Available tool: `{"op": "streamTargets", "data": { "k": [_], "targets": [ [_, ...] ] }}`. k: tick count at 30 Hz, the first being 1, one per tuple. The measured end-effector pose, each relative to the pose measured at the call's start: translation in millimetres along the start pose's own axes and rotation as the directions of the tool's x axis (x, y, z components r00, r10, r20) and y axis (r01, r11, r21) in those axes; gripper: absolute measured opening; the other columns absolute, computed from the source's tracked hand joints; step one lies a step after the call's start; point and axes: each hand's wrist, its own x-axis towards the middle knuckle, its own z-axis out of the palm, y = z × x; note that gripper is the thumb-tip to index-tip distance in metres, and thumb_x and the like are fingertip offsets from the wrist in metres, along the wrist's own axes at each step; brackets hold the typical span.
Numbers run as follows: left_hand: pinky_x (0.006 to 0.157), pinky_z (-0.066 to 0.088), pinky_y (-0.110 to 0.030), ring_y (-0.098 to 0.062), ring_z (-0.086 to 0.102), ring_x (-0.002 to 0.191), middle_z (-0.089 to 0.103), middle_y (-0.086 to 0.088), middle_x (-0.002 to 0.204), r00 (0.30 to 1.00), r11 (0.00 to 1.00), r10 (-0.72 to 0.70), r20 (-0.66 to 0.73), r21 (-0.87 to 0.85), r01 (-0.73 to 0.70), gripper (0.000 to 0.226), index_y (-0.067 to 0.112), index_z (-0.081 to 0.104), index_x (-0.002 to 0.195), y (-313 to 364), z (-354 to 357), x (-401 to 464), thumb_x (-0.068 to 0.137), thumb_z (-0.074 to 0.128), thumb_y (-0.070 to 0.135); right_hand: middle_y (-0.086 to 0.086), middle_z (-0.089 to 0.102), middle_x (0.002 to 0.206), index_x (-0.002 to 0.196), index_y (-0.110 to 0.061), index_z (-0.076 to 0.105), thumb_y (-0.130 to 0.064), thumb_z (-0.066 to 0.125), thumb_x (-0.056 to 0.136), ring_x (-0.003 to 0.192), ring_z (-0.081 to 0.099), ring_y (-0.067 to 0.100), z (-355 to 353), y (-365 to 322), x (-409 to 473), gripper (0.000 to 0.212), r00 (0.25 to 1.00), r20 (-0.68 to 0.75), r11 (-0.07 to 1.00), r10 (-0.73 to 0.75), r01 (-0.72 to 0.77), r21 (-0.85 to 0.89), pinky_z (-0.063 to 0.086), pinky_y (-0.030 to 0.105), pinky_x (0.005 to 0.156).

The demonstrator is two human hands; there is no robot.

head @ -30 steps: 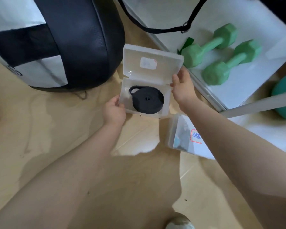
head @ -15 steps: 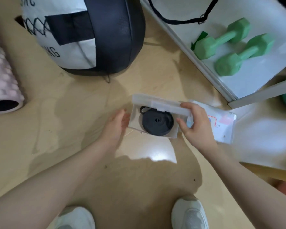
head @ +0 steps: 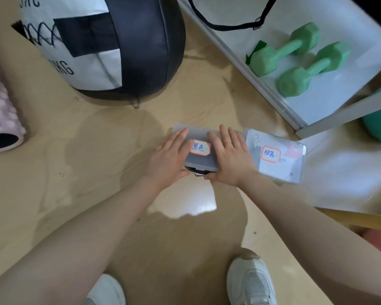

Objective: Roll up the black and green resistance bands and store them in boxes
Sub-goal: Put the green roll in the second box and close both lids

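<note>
— Where are your hands?

— Your left hand (head: 169, 155) and right hand (head: 231, 157) lie flat, fingers straight, pressing down on the lid of the clear box (head: 198, 133) on the wooden floor (head: 97, 161). A handwritten label (head: 200, 147) shows between them. Your thumbs sit at the box's near edge.

— And the black band?

— Only a dark sliver of the black band (head: 195, 171) shows under the lid's near edge, between your thumbs. The lid looks nearly down; whether it has latched, you cannot tell.

— The other box?

— The second box (head: 277, 157), also labelled, lies touching your right hand's outer side. Its contents are too blurred to name.

— Around you?

— A black-and-white punching bag (head: 110, 47) stands beyond the boxes, a pink foam roller (head: 0, 119) at far left. Two green dumbbells (head: 295, 60) rest on a white tray (head: 330, 100) at upper right. Your white shoes (head: 251, 280) show at the bottom.
</note>
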Motion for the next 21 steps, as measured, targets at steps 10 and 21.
{"op": "streamTargets", "data": {
  "k": [10, 21],
  "targets": [
    [0.101, 0.041, -0.044, -0.029, 0.029, 0.132, 0.041, -0.021, 0.142, 0.994, 0.981, 0.038, -0.102, -0.186, -0.057, 0.059, 0.016, 0.04, 0.13, -13, 22, -5, 0.081, 0.051, 0.047, 0.026, 0.044, 0.128, 0.125, -0.01, 0.045, -0.05, 0.073, 0.049, 0.112, 0.046, 0.044, 4, 6, 9, 0.091, 0.996, -0.072, 0.997, -0.058, 0.055, -0.048, 0.035, 0.049, 0.1],
    [0.104, 0.029, -0.034, -0.029, 0.028, 0.132, 0.043, -0.019, 0.141, 0.981, 0.973, -0.055, -0.187, -0.231, 0.01, 0.054, 0.014, 0.043, 0.13, -2, 30, -8, 0.083, 0.046, 0.04, 0.03, 0.051, 0.114, 0.114, -0.008, 0.051, -0.049, 0.071, 0.044, 0.096, 0.053, 0.045, 1, 7, 11, 0.084, 0.994, -0.08, 0.994, -0.07, 0.064, -0.084, 0.044, 0.05, 0.09]
  ]
}}
